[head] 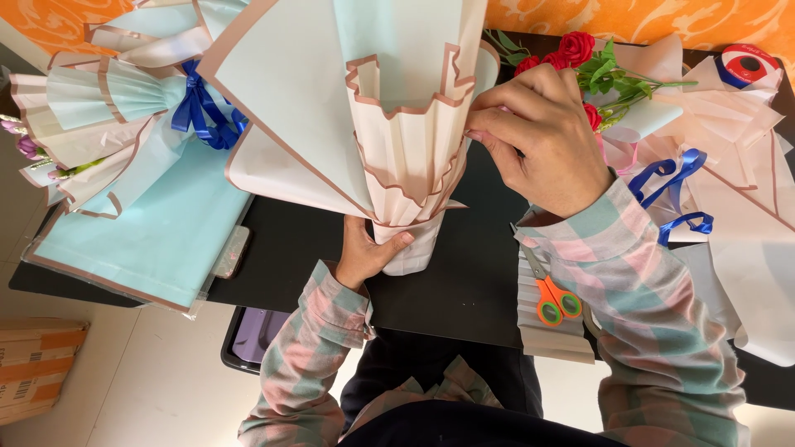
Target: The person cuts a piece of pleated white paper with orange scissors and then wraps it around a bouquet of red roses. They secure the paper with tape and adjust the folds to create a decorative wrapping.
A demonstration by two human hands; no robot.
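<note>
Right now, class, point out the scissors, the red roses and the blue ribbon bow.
scissors (553,300): head view, orange handles.
red roses (575,47): head view, largest bloom.
blue ribbon bow (201,112): head view, knot of the loops.

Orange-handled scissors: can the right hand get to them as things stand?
Probably yes, once it lets go: the right hand is pinching the bouquet wrap, while the scissors lie uncovered on the table just under that forearm.

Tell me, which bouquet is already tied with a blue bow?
The bouquet lying at the far left; a blue bow cinches it. The one held upright in both hands has none.
</note>
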